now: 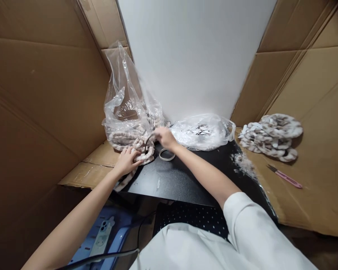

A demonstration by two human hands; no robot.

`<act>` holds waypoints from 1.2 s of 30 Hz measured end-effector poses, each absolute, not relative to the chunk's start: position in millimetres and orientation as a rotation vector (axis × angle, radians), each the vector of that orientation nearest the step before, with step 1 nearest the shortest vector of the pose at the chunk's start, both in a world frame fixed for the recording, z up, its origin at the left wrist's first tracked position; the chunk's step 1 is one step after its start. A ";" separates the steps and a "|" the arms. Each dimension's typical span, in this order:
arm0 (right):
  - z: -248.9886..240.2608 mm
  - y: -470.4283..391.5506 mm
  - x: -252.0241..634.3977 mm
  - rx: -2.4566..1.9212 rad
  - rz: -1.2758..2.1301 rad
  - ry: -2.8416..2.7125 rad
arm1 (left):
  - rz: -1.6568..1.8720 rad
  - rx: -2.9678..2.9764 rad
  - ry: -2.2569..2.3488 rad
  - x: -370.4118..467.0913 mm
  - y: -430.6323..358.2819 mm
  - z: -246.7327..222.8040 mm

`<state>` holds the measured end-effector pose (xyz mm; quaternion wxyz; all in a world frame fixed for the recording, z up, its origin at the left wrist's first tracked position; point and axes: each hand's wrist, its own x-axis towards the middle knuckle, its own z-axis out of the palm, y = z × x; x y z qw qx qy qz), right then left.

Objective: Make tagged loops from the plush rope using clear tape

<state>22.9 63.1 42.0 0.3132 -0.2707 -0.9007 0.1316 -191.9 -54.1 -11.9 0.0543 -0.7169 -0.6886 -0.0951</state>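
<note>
My left hand (126, 161) lies at the near side of a pile of fluffy, brown-spotted white bands (124, 139), its fingers and thumb around part of one fluffy band (144, 157). Just to the right, my right hand (165, 137) is closed, slightly blurred, on a thin dark curved strip (148, 141) that arcs down toward that fluffy band. The far end of the strip is hard to make out. Below my right hand, a pale ring (167, 154) rests on the black table (169, 183).
A tall clear plastic bag (124, 86) stands behind the pile. A filled clear bag (202, 131) lies against the white wall. On cardboard at right are more fluffy bands (273, 135), pink-handled snips (287, 178) and loose fluff (244, 165). Cardboard walls (39, 75) rise on both sides.
</note>
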 end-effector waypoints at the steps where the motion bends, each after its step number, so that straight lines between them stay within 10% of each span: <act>1: 56.8 71.1 28.4 -0.735 0.413 -2.259 | -0.250 -2.145 -2.098 -193.4 -52.9 -14.0; 5: 119.1 103.0 60.8 -0.513 1.009 -1.528 | -0.179 -2.082 -2.106 -193.8 -45.7 -17.7; 14: 175.9 87.4 124.2 -0.355 1.196 -1.321 | -0.109 -1.858 -2.335 -153.7 -42.1 42.5; 25: 106.9 65.5 136.4 -0.659 1.420 -1.249 | -2.559 -3.019 -1.657 28.3 23.8 37.8; 36: 3.2 56.8 199.0 -0.855 1.171 -1.069 | -1.619 -2.984 -1.764 -7.8 46.8 0.4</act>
